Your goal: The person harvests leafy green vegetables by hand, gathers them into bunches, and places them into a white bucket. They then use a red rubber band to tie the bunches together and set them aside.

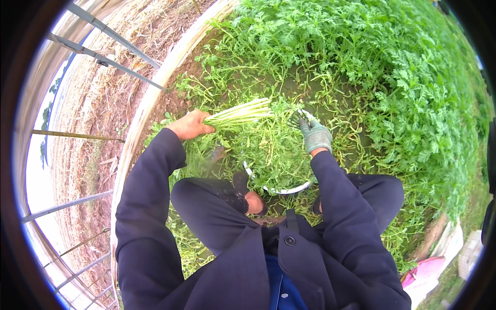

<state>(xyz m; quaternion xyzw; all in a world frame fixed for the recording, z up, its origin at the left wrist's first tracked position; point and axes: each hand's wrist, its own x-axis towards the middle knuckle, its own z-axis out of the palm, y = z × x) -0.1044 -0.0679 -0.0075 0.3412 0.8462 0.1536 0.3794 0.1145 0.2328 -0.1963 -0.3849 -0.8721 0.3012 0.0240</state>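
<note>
My bare left hand is closed around a bunch of leafy greens, whose pale cut stems point to the right. My right hand wears a grey-green glove and grips a cluster of thin dark strands, which may be ties; their exact kind cannot be told. Between my hands and my knees lies a heap of feathery green leaves and stems, inside a container of which only parts of the white rim show. The right hand is over the rim's far right side.
Dense standing leafy plants fill the far and right side. At left, a pale plastic sheet edge and metal poles border straw-covered soil. A pink and white bag lies at lower right.
</note>
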